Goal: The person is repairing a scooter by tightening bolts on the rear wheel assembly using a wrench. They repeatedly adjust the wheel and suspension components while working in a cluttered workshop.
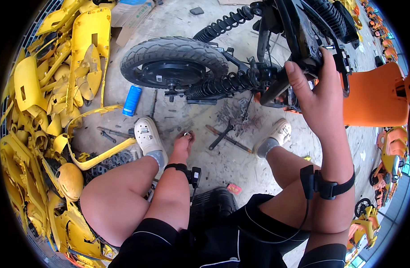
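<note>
A stripped black scooter frame (299,31) lies on the concrete floor ahead of me, its rear wheel (173,60) and two coil shock absorbers (225,82) facing me. My right hand (319,96) is raised and grips the frame's black bracket near an orange part. My left hand (183,142) reaches down to the floor between my shoes, fingertips pinched on a small light-coloured piece, perhaps a screw. Both wrists wear black straps with small devices and cables.
A big heap of yellow plastic body panels (48,111) fills the left side. A blue can (132,100), hand tools (220,136) and a pile of loose screws (238,117) lie on the floor. An orange seat shell (375,96) stands right, more orange scooters (393,152) behind it.
</note>
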Demonstrator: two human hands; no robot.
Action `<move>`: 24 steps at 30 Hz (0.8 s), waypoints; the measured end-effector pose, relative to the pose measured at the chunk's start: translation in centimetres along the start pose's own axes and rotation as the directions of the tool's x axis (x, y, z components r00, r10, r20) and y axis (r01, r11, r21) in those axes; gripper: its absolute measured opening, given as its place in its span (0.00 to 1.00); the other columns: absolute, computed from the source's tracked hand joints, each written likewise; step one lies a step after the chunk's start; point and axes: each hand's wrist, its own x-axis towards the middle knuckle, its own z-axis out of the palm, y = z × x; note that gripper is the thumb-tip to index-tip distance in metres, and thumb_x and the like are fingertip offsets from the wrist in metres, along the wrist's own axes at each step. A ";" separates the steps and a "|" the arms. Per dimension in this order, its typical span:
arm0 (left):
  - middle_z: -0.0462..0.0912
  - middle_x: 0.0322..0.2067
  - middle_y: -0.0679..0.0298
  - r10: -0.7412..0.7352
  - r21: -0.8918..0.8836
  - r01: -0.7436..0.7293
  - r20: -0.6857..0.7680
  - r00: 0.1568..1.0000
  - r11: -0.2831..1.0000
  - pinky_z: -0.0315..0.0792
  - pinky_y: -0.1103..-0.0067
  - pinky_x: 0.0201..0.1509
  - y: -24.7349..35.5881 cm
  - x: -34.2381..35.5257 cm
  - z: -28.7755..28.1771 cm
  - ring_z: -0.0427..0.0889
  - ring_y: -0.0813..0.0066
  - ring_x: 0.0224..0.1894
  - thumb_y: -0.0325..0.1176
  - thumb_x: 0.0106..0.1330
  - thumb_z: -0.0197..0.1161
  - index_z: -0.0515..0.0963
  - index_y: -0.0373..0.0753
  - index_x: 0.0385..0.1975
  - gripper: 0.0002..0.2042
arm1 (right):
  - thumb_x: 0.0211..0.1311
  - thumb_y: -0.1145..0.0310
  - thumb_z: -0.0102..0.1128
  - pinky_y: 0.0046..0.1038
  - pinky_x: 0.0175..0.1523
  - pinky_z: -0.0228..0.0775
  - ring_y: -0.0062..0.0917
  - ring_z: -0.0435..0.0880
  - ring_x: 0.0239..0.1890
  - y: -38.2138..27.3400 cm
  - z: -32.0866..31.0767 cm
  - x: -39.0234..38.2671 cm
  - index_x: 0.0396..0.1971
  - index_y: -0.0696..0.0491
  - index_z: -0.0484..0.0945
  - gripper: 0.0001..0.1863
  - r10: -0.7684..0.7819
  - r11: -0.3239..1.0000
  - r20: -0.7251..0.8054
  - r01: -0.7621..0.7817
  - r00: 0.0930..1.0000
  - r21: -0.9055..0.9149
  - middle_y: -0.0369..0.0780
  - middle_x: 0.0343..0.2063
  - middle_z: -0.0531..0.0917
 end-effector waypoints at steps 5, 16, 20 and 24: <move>0.82 0.44 0.55 0.027 0.193 -0.016 -0.055 0.998 0.981 0.82 0.69 0.51 -1.6 0.8 -0.1 0.84 0.62 0.44 0.20 0.73 0.53 0.71 0.32 0.54 0.12 | 0.59 0.55 0.74 0.35 0.45 0.74 0.39 0.82 0.37 -0.7 -0.1 0.0 0.51 0.62 0.73 0.31 0.066 0.991 0.041 -0.070 0.997 0.110 0.49 0.35 0.85; 0.87 0.37 0.62 0.433 0.913 -0.318 0.186 0.882 0.256 0.78 0.71 0.45 -5.6 4.4 -4.0 0.85 0.68 0.39 0.31 0.67 0.67 0.83 0.40 0.51 0.14 | 0.63 0.59 0.73 0.26 0.47 0.74 0.25 0.84 0.40 -0.1 -0.1 -0.2 0.57 0.61 0.70 0.30 0.007 0.997 0.050 -0.010 0.999 0.077 0.43 0.37 0.86; 0.86 0.38 0.54 0.513 0.884 -0.374 0.192 0.837 0.280 0.78 0.70 0.46 -6.9 4.1 -4.7 0.85 0.61 0.40 0.32 0.65 0.68 0.83 0.34 0.46 0.13 | 0.69 0.59 0.67 0.24 0.50 0.74 0.20 0.82 0.44 -0.5 -0.5 -0.3 0.60 0.59 0.70 0.27 0.019 0.996 0.115 -0.030 0.993 0.087 0.38 0.40 0.85; 0.87 0.35 0.55 0.476 0.872 -0.256 0.030 0.879 0.418 0.78 0.69 0.43 -8.1 3.5 -5.3 0.86 0.60 0.38 0.33 0.65 0.69 0.81 0.35 0.43 0.12 | 0.69 0.59 0.67 0.24 0.50 0.74 0.21 0.82 0.45 -0.3 -0.4 -0.4 0.62 0.60 0.67 0.30 0.030 0.996 0.111 -0.039 0.993 0.081 0.39 0.41 0.84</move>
